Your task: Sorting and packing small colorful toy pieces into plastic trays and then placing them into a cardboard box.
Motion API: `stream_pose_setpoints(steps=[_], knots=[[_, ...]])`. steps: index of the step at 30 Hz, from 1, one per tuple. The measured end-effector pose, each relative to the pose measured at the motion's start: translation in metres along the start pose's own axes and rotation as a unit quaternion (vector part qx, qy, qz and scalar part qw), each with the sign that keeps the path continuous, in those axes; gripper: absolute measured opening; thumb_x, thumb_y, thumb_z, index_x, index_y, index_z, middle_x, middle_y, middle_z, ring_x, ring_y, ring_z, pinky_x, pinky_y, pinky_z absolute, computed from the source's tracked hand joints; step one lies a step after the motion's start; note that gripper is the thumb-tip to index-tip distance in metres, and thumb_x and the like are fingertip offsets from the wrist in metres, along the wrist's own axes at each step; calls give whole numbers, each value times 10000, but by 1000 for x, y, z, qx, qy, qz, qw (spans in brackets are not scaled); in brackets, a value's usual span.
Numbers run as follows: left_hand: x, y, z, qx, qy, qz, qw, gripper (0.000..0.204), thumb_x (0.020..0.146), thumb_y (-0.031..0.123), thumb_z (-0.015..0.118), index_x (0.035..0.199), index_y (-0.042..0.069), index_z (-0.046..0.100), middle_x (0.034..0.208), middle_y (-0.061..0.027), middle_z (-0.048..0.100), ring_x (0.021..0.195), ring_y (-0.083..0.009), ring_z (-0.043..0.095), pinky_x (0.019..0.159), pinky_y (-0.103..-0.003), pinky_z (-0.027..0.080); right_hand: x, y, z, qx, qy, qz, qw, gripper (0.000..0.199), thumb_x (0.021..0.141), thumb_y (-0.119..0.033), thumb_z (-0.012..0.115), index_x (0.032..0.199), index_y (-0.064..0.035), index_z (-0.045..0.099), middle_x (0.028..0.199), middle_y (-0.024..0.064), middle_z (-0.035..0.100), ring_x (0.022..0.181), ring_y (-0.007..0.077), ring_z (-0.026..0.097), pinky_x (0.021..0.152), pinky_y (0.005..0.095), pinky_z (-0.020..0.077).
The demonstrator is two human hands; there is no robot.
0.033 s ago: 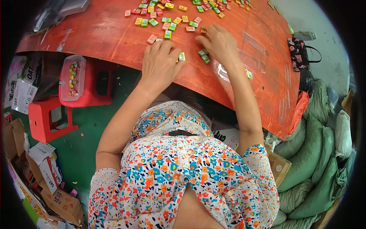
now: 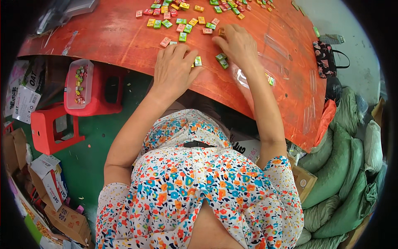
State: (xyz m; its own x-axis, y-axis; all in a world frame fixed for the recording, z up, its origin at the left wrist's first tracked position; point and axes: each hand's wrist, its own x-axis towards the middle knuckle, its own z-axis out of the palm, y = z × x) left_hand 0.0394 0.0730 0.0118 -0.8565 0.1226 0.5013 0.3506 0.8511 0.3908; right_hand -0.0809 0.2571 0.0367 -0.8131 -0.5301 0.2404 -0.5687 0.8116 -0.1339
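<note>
Dotting red table [image 2: 112, 41] above floor [image 2: 99, 143]: packs [image 2: 183, 37]

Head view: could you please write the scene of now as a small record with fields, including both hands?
left hand: fingers curled, grip hidden; near a green-and-white box
right hand: fingertips at an orange box; grip unclear
surface: red table
loose items: many small boxes, green, yellow, pink and red
person's left: red stool bearing a clear container of small coloured pieces
person's right: black floral bag; green sacks

Short-sleeved white shirt [image 2: 166, 186], floral in orange, blue, red
</note>
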Motion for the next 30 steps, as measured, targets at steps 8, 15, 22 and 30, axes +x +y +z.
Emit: stream_pose_setpoints(steps=[8, 15, 22, 30], knots=[[-23, -30, -47, -38, -20, -42, 998, 458, 763, 239, 768, 1145, 36, 617, 1059, -94, 585, 946, -289, 609, 730, -400, 519, 2, 9, -5, 94, 5, -46, 994, 234, 875, -147, 625, 1085, -45, 647, 977, 124, 661, 872, 319, 648, 764, 401, 513], [-25, -35, -48, -70, -96, -90, 989, 447, 768, 223, 768, 1159, 58, 628, 1006, -113, 555, 887, -306, 612, 735, -411, 509, -38, -33, -5, 152, -44, -148, 976, 267, 840, -95, 663, 1094, -16, 637, 994, 136, 662, 863, 321, 640, 752, 396, 514], [-16, -43, -52, -137, -133, -106, 976, 423, 761, 175, 767, 1143, 42, 641, 952, -111, 555, 830, -284, 614, 732, -401, 497, -34, -38, -10, 195, -82, -140, 967, 331, 812, -113, 704, 1120, -16, 634, 988, 141, 644, 875, 309, 644, 749, 398, 513], [-3, -46, -44, -150, -143, -64, 976, 358, 751, 151, 772, 1065, 11, 668, 843, -117, 538, 735, -275, 572, 679, -379, 464, -36, -37, 2, 132, -54, -151, 978, 308, 818, -196, 700, 1096, -69, 666, 998, 110, 633, 930, 300, 622, 819, 422, 486]])
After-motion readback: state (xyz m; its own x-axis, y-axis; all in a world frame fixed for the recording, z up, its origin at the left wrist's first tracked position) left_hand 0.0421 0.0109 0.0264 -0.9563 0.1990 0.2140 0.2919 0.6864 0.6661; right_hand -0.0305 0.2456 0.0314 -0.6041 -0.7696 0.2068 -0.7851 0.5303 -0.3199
